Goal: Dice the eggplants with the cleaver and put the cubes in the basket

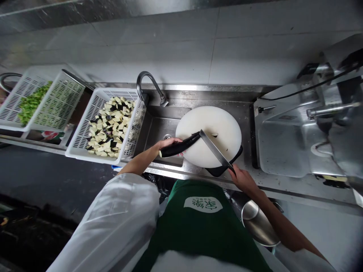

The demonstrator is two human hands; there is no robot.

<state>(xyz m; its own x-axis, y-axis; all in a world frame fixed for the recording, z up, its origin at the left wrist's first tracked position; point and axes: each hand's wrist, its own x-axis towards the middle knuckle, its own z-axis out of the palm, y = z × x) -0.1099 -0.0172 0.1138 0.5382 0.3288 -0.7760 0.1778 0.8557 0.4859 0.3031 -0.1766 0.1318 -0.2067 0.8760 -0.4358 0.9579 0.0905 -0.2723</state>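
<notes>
My left hand (170, 142) is closed around a long dark eggplant (181, 146), whose pale cut end points toward me on the left. The eggplant reaches over the left part of a round white cutting board (198, 117). In my right hand (239, 176) is the handle of a knife (215, 150). Its blade slants across the board, with the tip close to the far end of the eggplant; I cannot tell whether they touch. A small dark scrap (214, 135) lies on the board beside the blade.
Left of the sink (159, 130) stands a white basket (98, 105) of cubed eggplant (112, 126). Farther left, another white basket (61, 102) holds chopped greens (32, 104). A curved faucet (149, 77) rises behind the sink. At right is a metal slicing machine (286, 147). A metal pot (259, 223) sits below the counter.
</notes>
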